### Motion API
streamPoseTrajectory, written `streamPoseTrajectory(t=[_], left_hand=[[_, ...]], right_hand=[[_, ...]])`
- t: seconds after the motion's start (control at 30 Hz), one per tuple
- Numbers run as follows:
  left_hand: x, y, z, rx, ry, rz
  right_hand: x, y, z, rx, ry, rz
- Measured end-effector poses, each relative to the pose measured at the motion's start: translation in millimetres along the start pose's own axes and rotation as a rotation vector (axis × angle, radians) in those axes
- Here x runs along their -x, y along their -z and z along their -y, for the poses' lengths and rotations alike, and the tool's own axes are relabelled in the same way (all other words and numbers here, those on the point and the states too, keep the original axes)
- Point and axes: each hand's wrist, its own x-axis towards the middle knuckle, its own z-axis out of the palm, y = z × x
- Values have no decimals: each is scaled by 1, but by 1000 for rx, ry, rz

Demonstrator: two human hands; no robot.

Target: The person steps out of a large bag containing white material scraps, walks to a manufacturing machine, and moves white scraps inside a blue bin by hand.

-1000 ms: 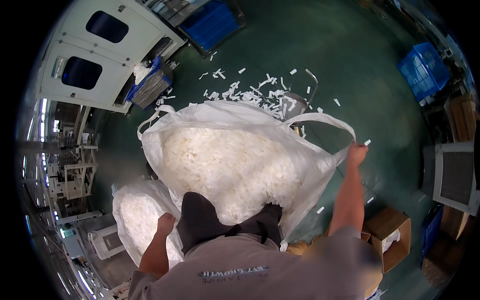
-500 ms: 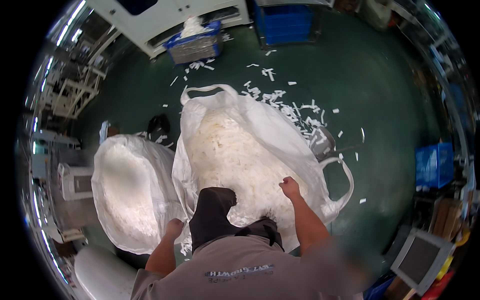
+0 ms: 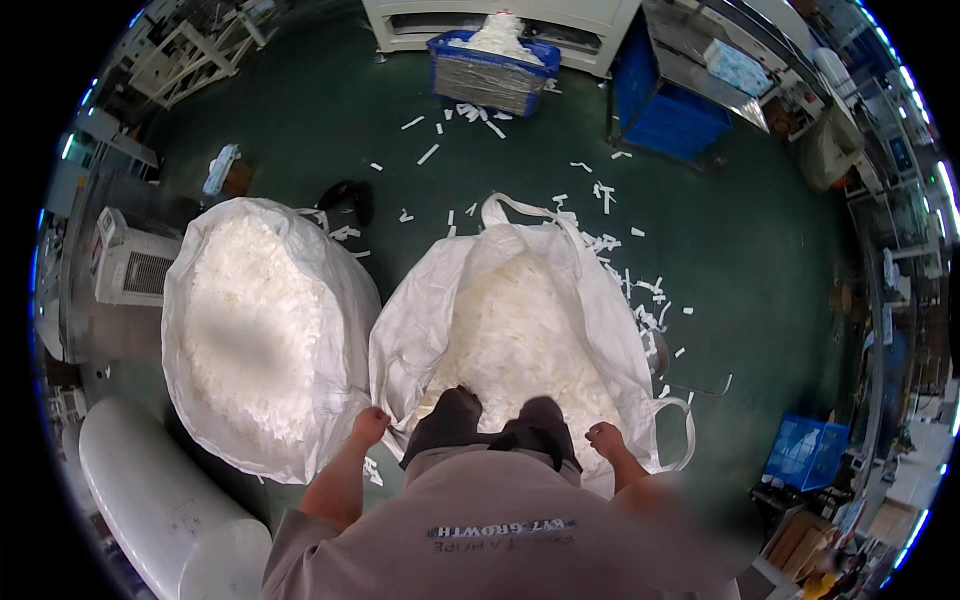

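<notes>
I am standing with both legs inside a large white woven bulk bag [image 3: 420, 315], on its load of pale off-white strips [image 3: 520, 330]. Beside the bag's left rim, my left hand [image 3: 371, 426] hangs with curled fingers; nothing shows in it. My right hand [image 3: 604, 439] is also loosely closed, over the strips near the bag's right side, and looks bare of any object. A loop handle [image 3: 540, 209] stands up at the far rim, and another loop handle [image 3: 690, 440] sticks out at the right. My feet are sunk in the strips or hidden.
A second bulk bag [image 3: 345, 330], full of white strips, stands close on the left. Loose white strips [image 3: 605, 243] litter the green floor. Ahead are a blue crate [image 3: 490, 85] heaped with white material and a metal table [image 3: 690, 60]. A white rounded roll [image 3: 150, 490] lies at lower left.
My view has turned to the right. My legs, earlier staggered with the left one forward, are now nearly side by side. My right hand has come back closer to my body.
</notes>
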Motion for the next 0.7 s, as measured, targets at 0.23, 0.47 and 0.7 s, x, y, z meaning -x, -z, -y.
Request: streamPoseTrajectory(t=[0.23, 0.47, 0.7], left_hand=[[-58, 37, -53, 224, 35, -39], [-73, 20, -119, 62, 28, 86], [-72, -4, -187, 153, 73, 129]], right_hand=[[-34, 71, 85, -18, 261, -206], [-166, 173, 233, -525, 319, -327], [-318, 177, 277, -171, 29, -394]])
